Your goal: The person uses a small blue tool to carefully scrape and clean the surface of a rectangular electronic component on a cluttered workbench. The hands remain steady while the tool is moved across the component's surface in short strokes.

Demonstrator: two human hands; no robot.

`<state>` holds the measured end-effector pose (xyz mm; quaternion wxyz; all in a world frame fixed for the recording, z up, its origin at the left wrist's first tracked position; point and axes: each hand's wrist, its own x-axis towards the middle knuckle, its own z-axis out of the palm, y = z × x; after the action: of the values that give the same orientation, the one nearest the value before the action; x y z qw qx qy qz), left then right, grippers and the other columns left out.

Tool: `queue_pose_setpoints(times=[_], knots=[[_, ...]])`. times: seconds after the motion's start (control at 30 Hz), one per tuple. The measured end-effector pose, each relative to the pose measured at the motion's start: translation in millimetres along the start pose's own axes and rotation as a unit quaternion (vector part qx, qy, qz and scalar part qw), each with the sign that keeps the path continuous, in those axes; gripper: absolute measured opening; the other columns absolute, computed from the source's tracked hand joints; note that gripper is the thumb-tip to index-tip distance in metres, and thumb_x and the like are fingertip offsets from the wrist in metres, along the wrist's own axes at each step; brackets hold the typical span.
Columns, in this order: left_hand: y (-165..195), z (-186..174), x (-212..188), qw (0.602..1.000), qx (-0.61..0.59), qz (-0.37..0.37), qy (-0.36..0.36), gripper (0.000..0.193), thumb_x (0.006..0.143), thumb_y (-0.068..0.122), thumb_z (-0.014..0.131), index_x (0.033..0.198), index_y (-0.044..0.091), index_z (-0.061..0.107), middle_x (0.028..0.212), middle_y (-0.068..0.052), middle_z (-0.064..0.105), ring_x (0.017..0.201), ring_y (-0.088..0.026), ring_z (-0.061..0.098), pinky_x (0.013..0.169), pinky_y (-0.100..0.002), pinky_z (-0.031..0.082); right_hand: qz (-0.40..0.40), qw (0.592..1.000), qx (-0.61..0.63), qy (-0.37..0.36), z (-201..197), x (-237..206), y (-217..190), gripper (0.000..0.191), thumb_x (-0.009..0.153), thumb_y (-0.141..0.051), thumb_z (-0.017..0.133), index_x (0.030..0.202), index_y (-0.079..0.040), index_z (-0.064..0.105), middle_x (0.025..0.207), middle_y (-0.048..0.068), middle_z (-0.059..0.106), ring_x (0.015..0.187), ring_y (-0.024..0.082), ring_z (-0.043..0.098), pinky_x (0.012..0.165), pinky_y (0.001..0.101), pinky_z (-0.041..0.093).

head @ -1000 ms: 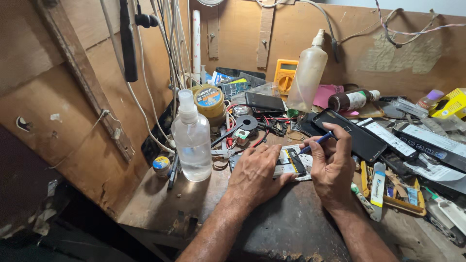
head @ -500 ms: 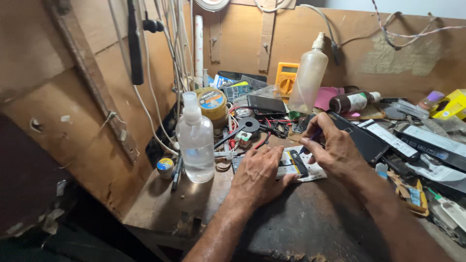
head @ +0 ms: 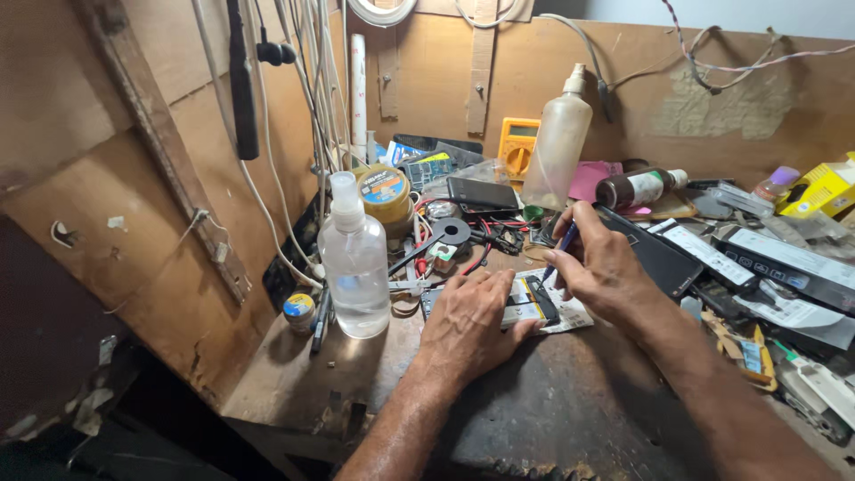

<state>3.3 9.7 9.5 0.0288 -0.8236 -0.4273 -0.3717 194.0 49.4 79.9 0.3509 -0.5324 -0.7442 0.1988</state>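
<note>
We see a worn, matt, rough wooden surface [head: 570, 401]; at nine o'clock of our hands a clear, smooth plastic bottle [head: 356, 267]; at twelve o'clock a cloudy plastic bottle [head: 557, 142] against scuffed matt board walls [head: 427, 80].

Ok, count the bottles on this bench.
3. A clear bottle stands left of the left hand; a tall cloudy bottle stands by the back wall; a dark bottle lies right of it. Clutter may hide others.

Yellow box [head: 824, 189] far right of right hand [head: 601, 272]; yellow-labelled round tin [head: 385, 191] beyond left hand [head: 468, 316] (blue-orange lid label).
</note>
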Motion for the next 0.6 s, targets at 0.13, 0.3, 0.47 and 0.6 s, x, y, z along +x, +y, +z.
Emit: queue_pose_setpoints(times=[0.13,0.3,0.47,0.6], knots=[[0.5,0.3,0.1,1.0,0.003,-0.002,-0.002,0.069,0.08,0.044,0.081,0.124,-0.006,0.061,0.111,-0.018,0.072,0.112,-0.028,0.067,0.116,-0.042,0.035,-0.023,0.999,-0.024,0.027,4.1,-1.1,1.7,0.023,0.093,-0.015,0.07,0.1,-0.004,0.05,0.071,0.014,0.071,0.056,0.021,0.073,0.05,0.037,0.055],[0.8,-0.6,0.2,1.0,-0.014,-0.009,-0.008,0.065,0.082,0.04,0.08,0.126,-0.004,0.062,0.113,-0.018,0.072,0.113,-0.028,0.067,0.115,-0.042,0.036,-0.004,1.0,0.027,0.008,1.9,1.6,4.4,0.023,0.087,-0.011,0.07,0.101,-0.004,0.052,0.076,0.015,0.068,0.054,0.024,0.069,0.046,0.0383,0.055],[0.5,0.1,1.2,1.0,0.0,-0.013,-0.008,0.068,0.08,0.042,0.081,0.125,-0.006,0.062,0.11,-0.018,0.073,0.111,-0.028,0.067,0.115,-0.041,0.037,-0.01,1.0,0.002,0.029,5.0,3.1,7.3,0.031,0.088,-0.014,0.073,0.104,-0.004,0.048,0.076,0.013,0.068,0.055,0.023,0.068,0.049,0.0384,0.053],[-2.3,0.3,-2.0,1.0,-0.008,0.002,0.001,0.066,0.083,0.041,0.08,0.127,-0.005,0.063,0.114,-0.018,0.073,0.111,-0.028,0.068,0.115,-0.041,0.038,0.018,1.0,0.018,-0.002,6.8,3.7,12.7,0.03,0.087,-0.011,0.069,0.109,-0.008,0.049,0.073,0.015,0.068,0.054,0.024,0.07,0.047,0.0386,0.055]])
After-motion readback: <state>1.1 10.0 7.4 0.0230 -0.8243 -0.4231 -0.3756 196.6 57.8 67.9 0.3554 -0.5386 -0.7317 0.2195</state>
